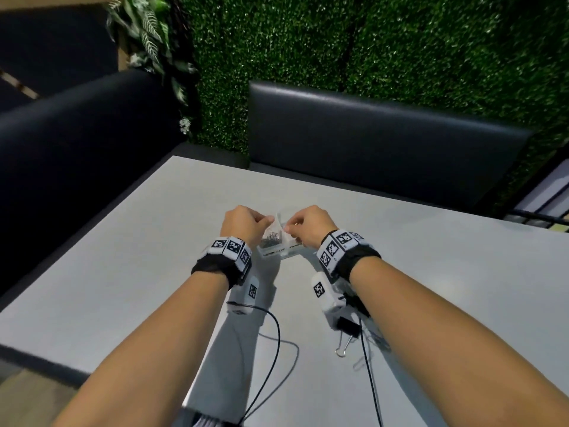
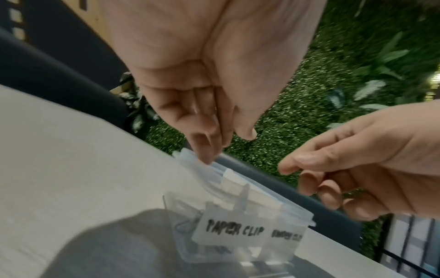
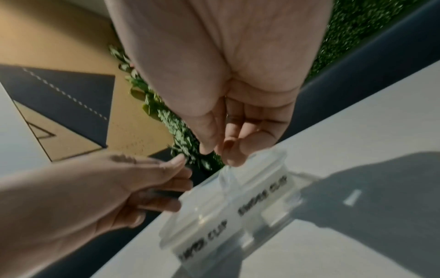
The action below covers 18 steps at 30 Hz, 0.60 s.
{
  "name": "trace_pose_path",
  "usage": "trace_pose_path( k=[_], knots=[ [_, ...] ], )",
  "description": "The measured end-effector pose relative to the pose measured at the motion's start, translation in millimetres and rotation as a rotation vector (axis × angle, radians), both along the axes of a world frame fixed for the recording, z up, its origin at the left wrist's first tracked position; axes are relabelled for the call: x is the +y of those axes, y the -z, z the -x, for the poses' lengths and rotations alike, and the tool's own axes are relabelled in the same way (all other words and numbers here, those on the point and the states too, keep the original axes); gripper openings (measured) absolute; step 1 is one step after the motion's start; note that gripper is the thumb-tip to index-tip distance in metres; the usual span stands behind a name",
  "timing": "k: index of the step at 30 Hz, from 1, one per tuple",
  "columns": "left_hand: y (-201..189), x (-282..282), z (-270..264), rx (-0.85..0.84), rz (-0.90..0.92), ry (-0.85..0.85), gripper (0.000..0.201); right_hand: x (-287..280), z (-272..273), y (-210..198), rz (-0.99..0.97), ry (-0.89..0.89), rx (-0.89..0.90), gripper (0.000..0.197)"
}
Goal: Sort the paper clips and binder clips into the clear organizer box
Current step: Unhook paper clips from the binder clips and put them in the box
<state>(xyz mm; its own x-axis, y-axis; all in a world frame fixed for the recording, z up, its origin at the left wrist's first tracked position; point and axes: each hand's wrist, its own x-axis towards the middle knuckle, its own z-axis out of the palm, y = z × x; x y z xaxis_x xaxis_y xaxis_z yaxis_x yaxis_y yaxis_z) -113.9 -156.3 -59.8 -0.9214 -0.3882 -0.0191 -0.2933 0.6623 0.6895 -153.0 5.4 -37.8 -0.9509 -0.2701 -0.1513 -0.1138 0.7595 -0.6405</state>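
— Step in hand? Looks like lid work on the clear organizer box [image 1: 278,251], sitting mid-bench, well short of the far edge, labelled "PAPER CLIP" on one compartment and what reads as "BINDER CLIP" on the other.

— And the hands? Left hand [image 1: 243,224] over the box's left end, fingertips [image 2: 204,154] down on the lid's edge [image 2: 190,156], pinching it by the look of it. Right hand [image 1: 309,226] over the right end, fingers curled, thumb and forefinger pinching the clear flap [image 3: 228,176] near the divider.

— Contents? Paper clips [image 1: 272,238] heaped in the left compartment already. Right compartment too blurred to judge.

— Still outside? One black binder clip [image 1: 348,334] on the bench toward the near edge, under the right forearm, wire handles pointing nearward.

— Next move? Probably getting the lid clear of the binder side, then a reach back for that clip; calls for holding the light box steady.

— In the way? Black cable [image 1: 277,331] looping across the near bench, another running beside the binder clip; a snag risk on the reach. Dark seat backs beyond the far edge, well apart.
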Motion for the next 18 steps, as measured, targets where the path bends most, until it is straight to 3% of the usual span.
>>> trace_pose_path(
  k=[4, 9, 14, 18],
  knots=[
    [-8.2, 15.9, -15.1, 0.131, 0.059, 0.044, 0.032, 44.1, -8.4, -14.3, 0.046, 0.019, 0.071, 0.01],
    [-23.0, 72.6, -48.5, 0.168, 0.084, 0.298, 0.015, 120.4, -37.6, -16.8, -0.051, 0.019, 0.074, 0.011],
    [-6.3, 123.3, -70.6, -0.081, 0.265, 0.653, 0.026, 180.3, -83.1, -3.5, -0.216, 0.017, 0.042, 0.012],
    [18.2, 149.1, -87.2, -0.2, 0.404, 0.752, 0.048, 214.8, -104.2, 22.3, -0.387, 0.071, 0.031, 0.018]
  ],
)
